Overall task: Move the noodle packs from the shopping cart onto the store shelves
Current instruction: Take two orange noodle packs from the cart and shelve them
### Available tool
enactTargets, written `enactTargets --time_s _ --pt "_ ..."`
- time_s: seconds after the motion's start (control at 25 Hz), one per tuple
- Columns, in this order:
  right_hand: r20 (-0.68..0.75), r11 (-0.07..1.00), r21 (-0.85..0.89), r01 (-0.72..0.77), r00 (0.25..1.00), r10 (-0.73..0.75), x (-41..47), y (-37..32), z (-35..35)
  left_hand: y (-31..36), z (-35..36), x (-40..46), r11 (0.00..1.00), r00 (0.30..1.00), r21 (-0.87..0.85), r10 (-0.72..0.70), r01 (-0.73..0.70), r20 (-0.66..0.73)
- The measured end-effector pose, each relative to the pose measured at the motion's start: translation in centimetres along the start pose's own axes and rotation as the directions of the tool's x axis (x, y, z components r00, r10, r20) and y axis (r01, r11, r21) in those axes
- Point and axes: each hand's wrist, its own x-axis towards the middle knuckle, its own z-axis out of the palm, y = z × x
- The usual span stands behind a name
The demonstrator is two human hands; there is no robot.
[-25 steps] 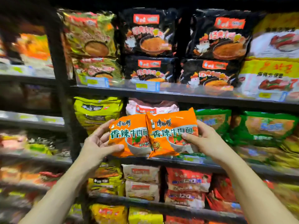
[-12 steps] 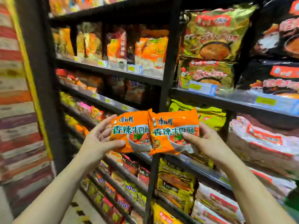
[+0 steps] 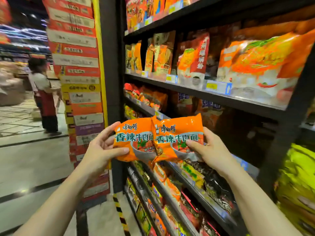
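I hold two orange noodle packs side by side at chest height in front of the black store shelves. My left hand grips the left noodle pack by its left edge, thumb across the front. My right hand grips the right noodle pack at its lower right corner. The right pack overlaps the left one slightly in the middle. The shelves behind the packs are full of other noodle bags. The shopping cart is out of view.
A tall stack of cartons with a yellow edge stands at the shelf end, left of the packs. A person in a red apron stands in the aisle at far left. Tiled floor lies open to the left.
My view has swung left along the shelves toward the shelf end and the aisle. Both hands keep the same hold on the two packs.
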Motion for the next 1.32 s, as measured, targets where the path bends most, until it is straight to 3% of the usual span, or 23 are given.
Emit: enactTargets --time_s 0.24,0.44,0.84,1.32 --pt "0.088 1.0 0.014 0.024 0.996 -0.025 8.6 1.6 6.5 -1.5 -5.8 5.1 1.0 0.995 0.0 -0.02 0.02 -0.103" --pt "0.096 1.0 0.003 0.01 0.995 -0.01 14.0 2.3 11.0 -3.7 -10.8 10.2 0.999 0.995 -0.007 -0.042 0.042 -0.088" --pt "-0.097 0.994 -0.087 -0.06 0.994 0.052 23.4 1.9 20.4 -6.4 -21.0 26.2 0.999 0.991 -0.018 -0.031 0.034 0.129" --pt "-0.239 0.986 -0.119 -0.119 0.967 0.088 34.2 4.3 25.1 -11.9 -24.6 42.3 0.997 0.964 -0.062 -0.021 0.039 0.267"
